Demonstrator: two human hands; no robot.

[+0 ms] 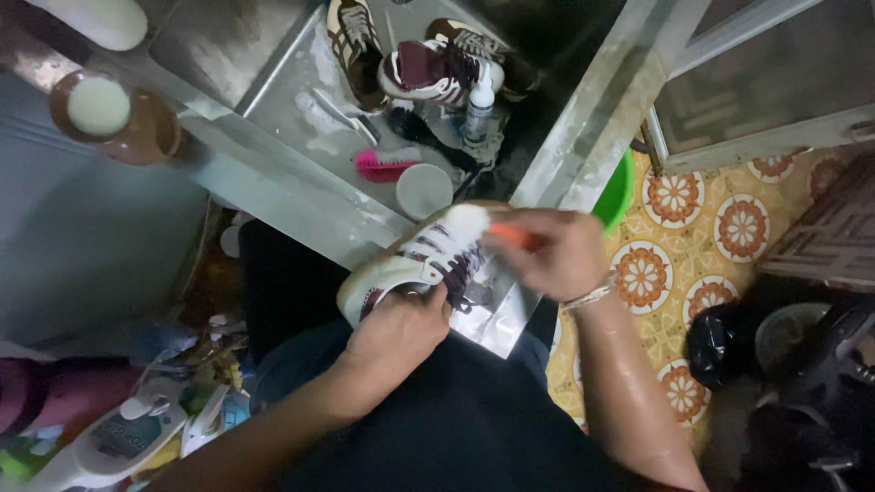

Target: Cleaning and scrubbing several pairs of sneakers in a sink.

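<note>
Stretching across the top is the wet grey metal sink counter (pixel 273 196), the biggest thing here. On it lie two dark-red and white striped sneakers (pixel 428 68), a white spray bottle (pixel 480 100), a round white lid (pixel 424 190) and a pink plastic brush (pixel 383 165). Over the person's dark lap, the left hand (pixel 396 333) grasps a white sneaker with dark-red stripes (pixel 410 264) from below. The right hand (pixel 556 251) is clenched on an orange-handled brush with foamy white bristles (pixel 488 228), which touch the sneaker's upper.
</note>
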